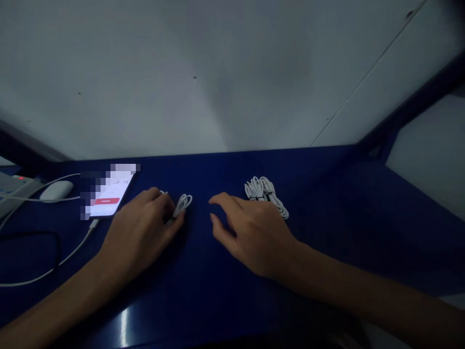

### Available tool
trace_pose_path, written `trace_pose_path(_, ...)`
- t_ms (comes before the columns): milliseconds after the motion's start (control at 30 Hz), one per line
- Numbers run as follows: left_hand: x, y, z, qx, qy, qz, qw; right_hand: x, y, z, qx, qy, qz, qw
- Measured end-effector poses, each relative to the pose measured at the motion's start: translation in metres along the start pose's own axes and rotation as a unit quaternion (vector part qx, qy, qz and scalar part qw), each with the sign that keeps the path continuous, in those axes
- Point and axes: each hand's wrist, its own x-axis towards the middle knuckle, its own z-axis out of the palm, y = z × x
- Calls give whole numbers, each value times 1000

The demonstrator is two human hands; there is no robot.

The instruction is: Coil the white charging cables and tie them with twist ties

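Between the thumb and fingers of my left hand (145, 223) is a coiled white cable (182, 204), its looped end sticking out to the right. The rest of that coil is hidden by the fingers. My right hand (250, 232) is held over the blue table with its thumb and index finger apart, and nothing shows between them. Just behind it lies a pile of coiled white cables (267, 190) bound with dark ties. The knuckles of my right hand cover part of this pile.
A lit phone (109, 194) lies at the left of the blue table (218, 300), with a white charging cord (78, 249) plugged in. Farther left are a white rounded case (56, 191), a black cable (58, 247) and a power strip (14, 191). A pale wall (203, 97) rises behind.
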Motion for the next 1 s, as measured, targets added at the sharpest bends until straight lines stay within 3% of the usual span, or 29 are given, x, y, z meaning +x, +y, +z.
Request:
trace_pose_path(133, -10, 28, 1, -137, -92, 51, 985, -1, 4, 10, -16, 40, -21, 999)
trace_pose_path(200, -11, 40, 4, -339, -154, 37, 927, -2, 8, 13, -14, 55, -40, 998)
trace_pose_path(267, -9, 47, 9, -477, -174, 10, 862, -5, 12, 16, 6, 59, -53, 997)
trace_pose_path(400, -3, 50, 27, -601, -149, -43, 784, -11, 19, 23, 36, 84, -34, 995)
trace_pose_path(533, -1, 45, 45, -689, -134, -45, 711, -17, 24, 33, 63, 131, -55, 988)
trace_pose_path(800, -2, 38, 55, -737, -143, -54, 659, -22, 29, 48, 129, 164, -78, 975)
trace_pose_path(900, -6, 40, 53, -719, -154, -52, 676, -25, 31, 50, 120, 166, -66, 976)
trace_pose_path(1000, -10, 43, 48, -671, -140, -34, 728, -29, 33, 50, 123, 175, -85, 973)
